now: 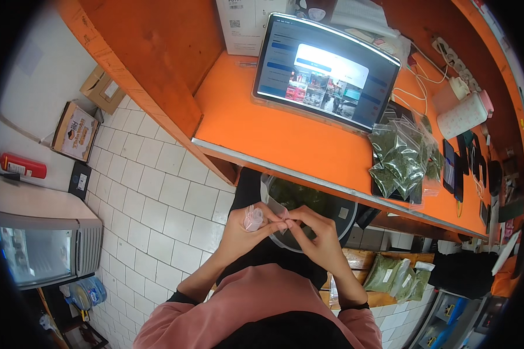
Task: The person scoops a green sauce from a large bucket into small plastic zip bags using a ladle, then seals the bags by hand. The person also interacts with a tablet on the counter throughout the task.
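My left hand (240, 233) holds a small rolled bundle of clear plastic (253, 219) in the crook of its thumb and forefinger. Its fingertips meet those of my right hand (321, 235) on a small clear plastic bag (283, 213) with a pinkish edge. Both hands pinch this bag; the fingers partly hide it, and its contents cannot be made out. Beneath the hands, a round tub (353, 218) with a pale rim sits at my lap, holding green leafy material (294, 192). A clear plastic sheet or bag (268, 192) stands at the tub's left side.
On the orange desk (244, 118) stands a lit tablet (327, 72). Zip bags of dried green herb (397, 157) lie to its right, near phones (452, 168) and a tumbler (465, 113). Larger green-filled bags (382, 272) rest on a wooden bench (358, 259). A fire extinguisher (24, 165) is at left.
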`<action>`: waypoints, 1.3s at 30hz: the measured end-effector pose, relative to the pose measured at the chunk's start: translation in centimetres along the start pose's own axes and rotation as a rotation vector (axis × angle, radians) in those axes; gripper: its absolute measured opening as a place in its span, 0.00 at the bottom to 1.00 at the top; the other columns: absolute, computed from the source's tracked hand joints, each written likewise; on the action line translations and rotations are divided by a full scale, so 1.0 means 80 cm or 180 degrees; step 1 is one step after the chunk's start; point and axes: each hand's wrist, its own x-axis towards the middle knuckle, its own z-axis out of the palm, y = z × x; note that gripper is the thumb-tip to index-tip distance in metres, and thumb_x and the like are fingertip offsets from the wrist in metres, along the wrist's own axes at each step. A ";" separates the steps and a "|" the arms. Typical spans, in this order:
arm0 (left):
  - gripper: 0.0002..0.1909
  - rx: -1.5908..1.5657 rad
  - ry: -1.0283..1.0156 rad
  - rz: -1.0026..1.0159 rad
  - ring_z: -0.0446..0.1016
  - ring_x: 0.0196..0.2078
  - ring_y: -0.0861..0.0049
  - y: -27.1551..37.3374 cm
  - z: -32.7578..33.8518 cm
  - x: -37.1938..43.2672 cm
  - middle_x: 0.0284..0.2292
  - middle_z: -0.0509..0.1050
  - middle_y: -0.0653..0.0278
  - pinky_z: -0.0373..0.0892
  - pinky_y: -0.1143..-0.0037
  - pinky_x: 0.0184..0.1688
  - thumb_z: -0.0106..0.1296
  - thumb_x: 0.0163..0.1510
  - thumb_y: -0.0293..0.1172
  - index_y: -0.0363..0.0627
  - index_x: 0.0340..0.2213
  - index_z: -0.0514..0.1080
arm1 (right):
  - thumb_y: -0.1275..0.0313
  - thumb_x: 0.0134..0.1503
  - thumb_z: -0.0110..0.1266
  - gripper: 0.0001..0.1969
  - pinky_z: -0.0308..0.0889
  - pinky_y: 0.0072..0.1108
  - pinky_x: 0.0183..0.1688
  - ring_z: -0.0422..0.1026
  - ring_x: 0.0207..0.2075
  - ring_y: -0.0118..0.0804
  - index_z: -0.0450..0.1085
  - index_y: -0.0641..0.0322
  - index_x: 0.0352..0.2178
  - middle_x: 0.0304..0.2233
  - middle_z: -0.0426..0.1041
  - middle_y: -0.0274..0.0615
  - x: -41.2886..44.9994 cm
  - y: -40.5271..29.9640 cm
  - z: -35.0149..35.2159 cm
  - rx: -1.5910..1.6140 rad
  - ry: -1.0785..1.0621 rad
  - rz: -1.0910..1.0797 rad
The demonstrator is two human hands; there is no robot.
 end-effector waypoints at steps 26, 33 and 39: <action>0.30 0.3233 -0.0381 0.1926 0.74 0.37 0.73 0.016 -0.003 0.014 0.48 0.67 0.68 0.73 0.80 0.27 0.59 0.42 0.31 0.47 0.49 0.65 | 0.84 0.45 0.56 0.15 0.72 0.18 0.33 0.73 0.33 0.32 0.70 0.68 0.37 0.38 0.68 0.43 0.002 0.014 -0.007 -0.0351 0.0065 -0.0191; 0.28 0.3100 -0.0149 0.1607 0.74 0.38 0.71 0.019 0.003 0.011 0.46 0.68 0.67 0.73 0.79 0.30 0.60 0.41 0.31 0.45 0.46 0.66 | 0.73 0.42 0.60 0.20 0.62 0.32 0.41 0.66 0.38 0.42 0.67 0.64 0.39 0.38 0.63 0.41 0.014 -0.011 -0.021 -0.1912 -0.0410 -0.0387; 0.31 0.2202 0.0199 0.1099 0.68 0.48 0.65 0.018 0.002 0.009 0.45 0.69 0.58 0.65 0.73 0.49 0.64 0.34 0.25 0.44 0.43 0.67 | 0.73 0.48 0.55 0.12 0.60 0.32 0.42 0.63 0.41 0.48 0.64 0.65 0.33 0.38 0.64 0.45 0.060 -0.001 -0.063 -0.2313 0.0309 -0.0756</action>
